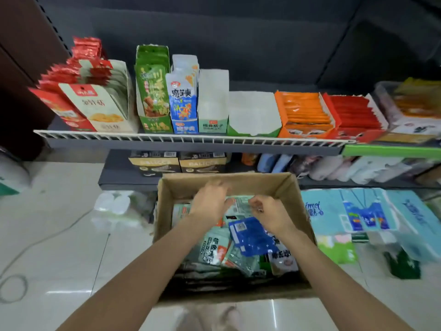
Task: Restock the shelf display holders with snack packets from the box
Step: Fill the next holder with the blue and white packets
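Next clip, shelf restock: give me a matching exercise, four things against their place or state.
Things:
1. cardboard box
2. blue packet
3. orange display holder
4. narrow white holder

Places or states:
A. on the shelf, full of packets
B. on the floor below the shelf
C. on the shelf, empty
D. inside the box, near the right hand

Pairs: 1-B, 2-D, 3-A, 4-C

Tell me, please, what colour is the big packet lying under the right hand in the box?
Blue packet, white label; head view.
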`<action>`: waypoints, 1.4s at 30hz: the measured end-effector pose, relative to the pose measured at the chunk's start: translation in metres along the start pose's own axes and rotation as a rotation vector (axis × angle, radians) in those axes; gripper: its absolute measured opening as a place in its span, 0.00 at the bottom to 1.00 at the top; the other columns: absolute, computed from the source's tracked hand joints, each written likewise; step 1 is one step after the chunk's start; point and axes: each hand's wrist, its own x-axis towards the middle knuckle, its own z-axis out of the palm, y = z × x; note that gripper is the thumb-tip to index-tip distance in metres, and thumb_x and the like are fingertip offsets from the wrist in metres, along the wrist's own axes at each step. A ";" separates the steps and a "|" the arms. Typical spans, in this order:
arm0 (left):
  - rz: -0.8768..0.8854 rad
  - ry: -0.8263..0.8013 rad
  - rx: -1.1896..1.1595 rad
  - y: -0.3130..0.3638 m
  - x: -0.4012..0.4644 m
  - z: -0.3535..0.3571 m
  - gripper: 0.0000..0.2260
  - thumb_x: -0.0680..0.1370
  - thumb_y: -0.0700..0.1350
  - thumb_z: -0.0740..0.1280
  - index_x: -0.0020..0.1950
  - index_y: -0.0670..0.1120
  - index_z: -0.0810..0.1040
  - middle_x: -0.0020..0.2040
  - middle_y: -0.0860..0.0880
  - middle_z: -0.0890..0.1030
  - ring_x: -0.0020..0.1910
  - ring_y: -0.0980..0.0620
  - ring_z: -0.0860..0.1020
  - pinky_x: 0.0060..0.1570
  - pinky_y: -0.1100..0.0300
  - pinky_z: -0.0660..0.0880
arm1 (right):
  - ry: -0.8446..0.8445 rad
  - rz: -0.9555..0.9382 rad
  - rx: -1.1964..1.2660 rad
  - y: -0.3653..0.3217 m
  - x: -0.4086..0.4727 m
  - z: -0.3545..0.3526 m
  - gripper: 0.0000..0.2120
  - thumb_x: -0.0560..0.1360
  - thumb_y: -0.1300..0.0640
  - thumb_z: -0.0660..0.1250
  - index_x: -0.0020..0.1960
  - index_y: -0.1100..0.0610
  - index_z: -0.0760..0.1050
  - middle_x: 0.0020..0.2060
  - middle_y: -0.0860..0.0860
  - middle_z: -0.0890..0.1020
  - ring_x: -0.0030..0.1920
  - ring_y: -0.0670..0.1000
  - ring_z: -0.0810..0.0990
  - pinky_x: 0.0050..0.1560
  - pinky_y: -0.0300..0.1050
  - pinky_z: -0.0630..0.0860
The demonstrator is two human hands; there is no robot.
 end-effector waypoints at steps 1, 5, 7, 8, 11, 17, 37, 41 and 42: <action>-0.034 -0.129 0.034 0.001 -0.002 0.014 0.16 0.80 0.47 0.61 0.66 0.46 0.71 0.63 0.45 0.73 0.63 0.45 0.71 0.59 0.50 0.72 | -0.076 0.026 -0.045 0.013 -0.003 0.007 0.16 0.75 0.59 0.67 0.62 0.56 0.74 0.59 0.53 0.79 0.60 0.54 0.76 0.60 0.50 0.73; -0.068 -0.440 0.075 -0.010 -0.013 0.062 0.24 0.80 0.51 0.60 0.74 0.45 0.61 0.74 0.44 0.63 0.71 0.45 0.63 0.68 0.50 0.65 | -0.397 -0.001 -0.167 0.049 -0.011 0.026 0.41 0.67 0.53 0.76 0.74 0.54 0.59 0.70 0.54 0.66 0.69 0.56 0.64 0.67 0.48 0.65; -0.061 -0.482 0.085 -0.015 -0.021 0.074 0.27 0.80 0.53 0.61 0.76 0.46 0.59 0.76 0.45 0.59 0.74 0.46 0.60 0.71 0.53 0.60 | -0.457 -0.052 -0.312 0.056 -0.014 0.032 0.49 0.64 0.51 0.78 0.76 0.53 0.53 0.72 0.55 0.60 0.71 0.56 0.60 0.69 0.48 0.63; -0.063 -0.476 0.085 -0.016 -0.024 0.077 0.28 0.79 0.54 0.62 0.76 0.47 0.58 0.77 0.45 0.57 0.74 0.47 0.58 0.72 0.53 0.58 | -0.451 -0.075 -0.388 0.057 -0.014 0.034 0.49 0.64 0.51 0.77 0.76 0.54 0.52 0.72 0.56 0.60 0.71 0.57 0.61 0.69 0.49 0.64; -0.100 -0.451 0.046 -0.016 -0.028 0.082 0.29 0.78 0.54 0.63 0.76 0.48 0.58 0.77 0.47 0.56 0.75 0.47 0.57 0.73 0.52 0.57 | -0.407 -0.152 -0.586 0.052 -0.013 0.032 0.37 0.72 0.51 0.70 0.75 0.54 0.56 0.67 0.57 0.68 0.65 0.58 0.70 0.62 0.55 0.70; -0.217 -0.031 -0.106 0.006 -0.035 0.068 0.17 0.83 0.44 0.53 0.70 0.42 0.66 0.66 0.41 0.72 0.64 0.43 0.70 0.62 0.48 0.69 | -0.314 -0.292 -0.610 0.040 -0.013 0.006 0.14 0.81 0.57 0.55 0.64 0.57 0.70 0.51 0.58 0.79 0.50 0.59 0.78 0.42 0.47 0.70; -0.049 0.377 -0.391 -0.038 -0.010 -0.088 0.08 0.75 0.41 0.71 0.47 0.37 0.78 0.41 0.42 0.79 0.39 0.49 0.74 0.39 0.60 0.67 | 0.197 -0.153 0.296 -0.074 0.020 -0.043 0.18 0.73 0.44 0.67 0.54 0.56 0.78 0.45 0.50 0.81 0.44 0.49 0.79 0.41 0.46 0.73; -0.135 0.486 -0.587 -0.075 0.013 -0.122 0.06 0.75 0.41 0.70 0.42 0.42 0.74 0.36 0.46 0.75 0.36 0.50 0.72 0.39 0.59 0.68 | 0.270 0.146 1.010 -0.129 0.046 -0.052 0.24 0.72 0.53 0.72 0.62 0.58 0.67 0.52 0.51 0.75 0.46 0.45 0.74 0.49 0.40 0.74; -0.153 0.497 -0.666 -0.086 0.021 -0.129 0.06 0.75 0.41 0.70 0.42 0.42 0.74 0.35 0.48 0.75 0.35 0.51 0.73 0.39 0.58 0.70 | 0.226 0.227 1.232 -0.140 0.052 -0.055 0.24 0.72 0.56 0.72 0.63 0.58 0.65 0.52 0.52 0.76 0.46 0.46 0.76 0.54 0.44 0.75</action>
